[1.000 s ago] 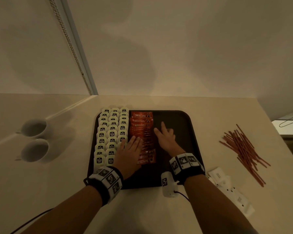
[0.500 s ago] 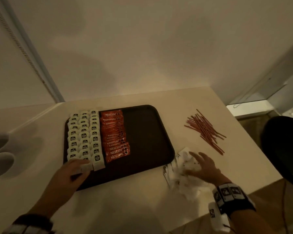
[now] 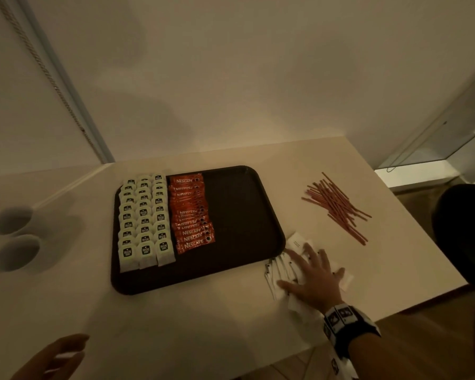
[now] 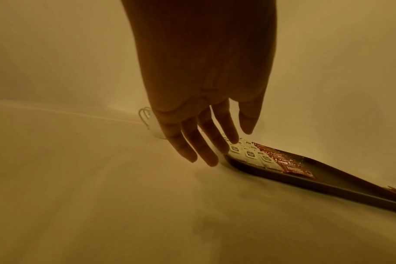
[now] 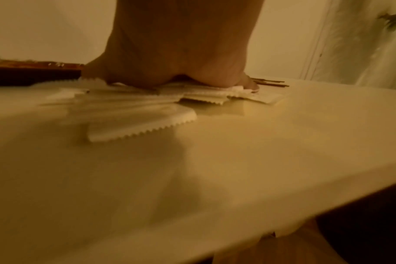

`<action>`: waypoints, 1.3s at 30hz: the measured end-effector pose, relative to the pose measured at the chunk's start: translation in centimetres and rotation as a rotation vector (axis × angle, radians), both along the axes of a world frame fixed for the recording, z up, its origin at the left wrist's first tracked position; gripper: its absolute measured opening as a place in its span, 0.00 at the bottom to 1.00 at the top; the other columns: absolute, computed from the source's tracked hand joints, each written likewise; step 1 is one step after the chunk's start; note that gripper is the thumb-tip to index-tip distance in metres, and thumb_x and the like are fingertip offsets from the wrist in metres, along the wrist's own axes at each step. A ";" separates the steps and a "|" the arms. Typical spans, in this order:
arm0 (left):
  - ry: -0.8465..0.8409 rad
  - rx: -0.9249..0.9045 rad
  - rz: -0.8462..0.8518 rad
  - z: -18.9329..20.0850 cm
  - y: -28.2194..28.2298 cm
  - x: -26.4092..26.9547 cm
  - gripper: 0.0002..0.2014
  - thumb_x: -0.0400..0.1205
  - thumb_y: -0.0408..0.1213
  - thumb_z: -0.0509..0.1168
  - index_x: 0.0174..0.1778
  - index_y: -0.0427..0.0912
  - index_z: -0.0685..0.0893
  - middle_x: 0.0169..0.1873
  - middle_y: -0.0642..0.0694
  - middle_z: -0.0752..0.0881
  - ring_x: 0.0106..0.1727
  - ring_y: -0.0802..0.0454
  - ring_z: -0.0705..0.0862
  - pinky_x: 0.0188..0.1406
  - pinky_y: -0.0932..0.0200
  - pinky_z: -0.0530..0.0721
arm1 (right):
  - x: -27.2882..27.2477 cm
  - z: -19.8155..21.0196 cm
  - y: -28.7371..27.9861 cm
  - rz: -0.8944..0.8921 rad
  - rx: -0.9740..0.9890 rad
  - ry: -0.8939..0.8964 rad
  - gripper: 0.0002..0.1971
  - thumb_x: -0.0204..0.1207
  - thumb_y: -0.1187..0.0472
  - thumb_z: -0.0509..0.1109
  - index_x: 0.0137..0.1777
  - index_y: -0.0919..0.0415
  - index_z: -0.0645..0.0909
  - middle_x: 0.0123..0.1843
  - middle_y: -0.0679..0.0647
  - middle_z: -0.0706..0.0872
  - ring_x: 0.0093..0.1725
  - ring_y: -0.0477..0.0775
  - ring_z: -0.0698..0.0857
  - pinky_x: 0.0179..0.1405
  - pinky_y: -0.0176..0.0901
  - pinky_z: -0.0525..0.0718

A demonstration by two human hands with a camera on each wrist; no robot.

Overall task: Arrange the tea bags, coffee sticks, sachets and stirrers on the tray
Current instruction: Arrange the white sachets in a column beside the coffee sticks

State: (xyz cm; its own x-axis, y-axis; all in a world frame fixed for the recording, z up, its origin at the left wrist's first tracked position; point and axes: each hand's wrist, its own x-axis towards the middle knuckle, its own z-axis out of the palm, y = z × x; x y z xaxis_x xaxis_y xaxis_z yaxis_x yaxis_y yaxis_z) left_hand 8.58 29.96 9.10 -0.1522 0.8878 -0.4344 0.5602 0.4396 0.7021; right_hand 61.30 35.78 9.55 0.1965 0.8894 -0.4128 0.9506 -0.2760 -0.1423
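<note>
A dark tray (image 3: 244,204) lies on the white table with three columns of white tea bags (image 3: 144,220) along its left side and a column of red coffee sticks (image 3: 191,212) beside them. Its right half is bare. White sachets (image 3: 296,242) lie scattered just off the tray's near right corner, and my right hand (image 3: 311,272) presses flat on them with spread fingers. In the right wrist view the palm (image 5: 181,59) covers the serrated sachets (image 5: 138,125). Brown stirrers (image 3: 337,204) lie in a loose heap farther right. My left hand (image 3: 52,357) hovers open, empty, near the table's front edge; its fingers (image 4: 199,142) hang straight.
Two white cups (image 3: 14,237) stand at the left of the table. A dark chair back (image 3: 466,237) sits past the table's right edge. The wall is close behind the tray. Bare tabletop stretches in front of the tray.
Both hands left the coffee sticks on the tray. The right hand went to the sachets and now lies flat on them; the left hand drew back from the tea bags toward the front edge.
</note>
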 end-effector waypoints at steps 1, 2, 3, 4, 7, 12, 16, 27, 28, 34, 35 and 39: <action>-0.007 -0.016 0.011 -0.1 -0.3 -0.2 0.14 0.75 0.17 0.68 0.45 0.41 0.87 0.46 0.38 0.87 0.41 0.41 0.86 0.27 0.80 0.79 | -0.4 -0.1 -0.4 0.016 0.006 -0.007 0.43 0.58 0.15 0.49 0.74 0.20 0.37 0.84 0.42 0.40 0.83 0.61 0.40 0.71 0.84 0.45; -0.025 -0.024 0.019 -0.3 -0.6 -0.3 0.13 0.74 0.17 0.68 0.45 0.40 0.87 0.45 0.38 0.87 0.40 0.41 0.86 0.26 0.79 0.79 | -0.9 -0.3 -0.8 0.032 0.011 -0.011 0.43 0.59 0.15 0.48 0.74 0.21 0.38 0.84 0.42 0.40 0.83 0.61 0.39 0.71 0.84 0.44; -0.041 -0.036 0.019 -0.4 -1.0 -0.4 0.12 0.74 0.17 0.68 0.45 0.38 0.87 0.45 0.37 0.87 0.38 0.42 0.86 0.26 0.79 0.79 | -1.4 -0.4 -1.1 0.052 0.010 -0.015 0.43 0.59 0.15 0.48 0.75 0.22 0.38 0.84 0.42 0.39 0.83 0.60 0.38 0.71 0.83 0.43; -0.056 -0.053 0.021 -0.3 -1.2 -0.5 0.12 0.74 0.17 0.68 0.45 0.37 0.87 0.45 0.36 0.87 0.37 0.44 0.86 0.25 0.79 0.79 | -2.0 -0.4 -1.4 0.075 0.007 -0.019 0.43 0.59 0.15 0.47 0.75 0.22 0.38 0.84 0.43 0.39 0.83 0.60 0.38 0.71 0.83 0.43; -0.069 -0.073 0.029 0.1 -2.3 -0.9 0.13 0.75 0.16 0.67 0.45 0.38 0.88 0.43 0.37 0.88 0.34 0.52 0.86 0.25 0.79 0.78 | -3.9 -0.4 -2.2 0.122 0.009 -0.009 0.43 0.59 0.15 0.48 0.74 0.21 0.38 0.84 0.45 0.38 0.83 0.60 0.38 0.71 0.82 0.41; -0.020 -0.036 0.040 0.3 -3.9 -1.4 0.18 0.75 0.30 0.72 0.42 0.65 0.88 0.40 0.55 0.91 0.35 0.65 0.87 0.33 0.78 0.80 | -7.0 -0.2 -3.5 0.201 0.025 -0.020 0.44 0.59 0.16 0.48 0.76 0.25 0.44 0.83 0.46 0.49 0.82 0.58 0.45 0.72 0.81 0.42; -0.039 0.002 0.033 -0.2 -4.4 -1.3 0.12 0.77 0.30 0.71 0.46 0.55 0.89 0.44 0.51 0.91 0.37 0.63 0.88 0.33 0.77 0.80 | -9.7 -0.2 -3.6 0.303 0.040 -0.004 0.44 0.60 0.17 0.50 0.77 0.29 0.49 0.80 0.47 0.56 0.80 0.58 0.51 0.72 0.80 0.42; -0.038 0.016 0.056 0.4 -6.0 -1.5 0.10 0.78 0.28 0.70 0.48 0.49 0.88 0.44 0.48 0.90 0.34 0.66 0.86 0.33 0.78 0.78 | -18.4 0.7 -2.1 0.574 -0.015 0.047 0.43 0.63 0.19 0.54 0.77 0.29 0.48 0.81 0.51 0.57 0.81 0.62 0.51 0.71 0.76 0.30; -0.041 0.019 0.059 0.5 -6.1 -1.6 0.10 0.78 0.28 0.69 0.48 0.49 0.88 0.44 0.48 0.90 0.35 0.66 0.86 0.33 0.78 0.78 | -19.2 0.7 -2.1 0.573 -0.018 0.055 0.43 0.63 0.19 0.54 0.77 0.29 0.48 0.81 0.51 0.57 0.81 0.62 0.51 0.71 0.77 0.30; -0.042 0.019 0.057 0.9 -6.3 -1.7 0.09 0.78 0.28 0.69 0.48 0.48 0.88 0.44 0.48 0.90 0.37 0.66 0.86 0.34 0.78 0.78 | -21.4 0.9 -1.9 0.533 -0.024 0.120 0.46 0.59 0.18 0.57 0.77 0.26 0.44 0.81 0.49 0.55 0.80 0.62 0.49 0.72 0.75 0.29; -0.048 0.017 0.054 0.9 -6.3 -1.7 0.09 0.79 0.28 0.69 0.47 0.48 0.87 0.44 0.47 0.90 0.37 0.66 0.86 0.35 0.77 0.78 | -21.2 1.2 -1.9 0.521 -0.015 0.142 0.47 0.58 0.18 0.58 0.77 0.26 0.45 0.81 0.48 0.54 0.80 0.61 0.48 0.73 0.74 0.31; -0.066 0.017 0.035 0.9 -6.6 -1.7 0.11 0.79 0.27 0.69 0.47 0.49 0.88 0.43 0.46 0.90 0.36 0.63 0.87 0.34 0.76 0.79 | -19.0 2.6 -1.4 0.393 0.171 0.308 0.47 0.55 0.17 0.56 0.76 0.30 0.56 0.77 0.42 0.57 0.77 0.53 0.50 0.77 0.61 0.49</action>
State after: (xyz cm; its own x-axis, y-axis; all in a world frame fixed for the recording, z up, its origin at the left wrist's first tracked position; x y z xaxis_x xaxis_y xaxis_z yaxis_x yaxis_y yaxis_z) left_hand 6.84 23.40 9.96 -0.1546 0.8898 -0.4295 0.4970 0.4457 0.7445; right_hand 42.26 34.42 12.15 -0.2728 0.9312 -0.2415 0.8846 0.1442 -0.4434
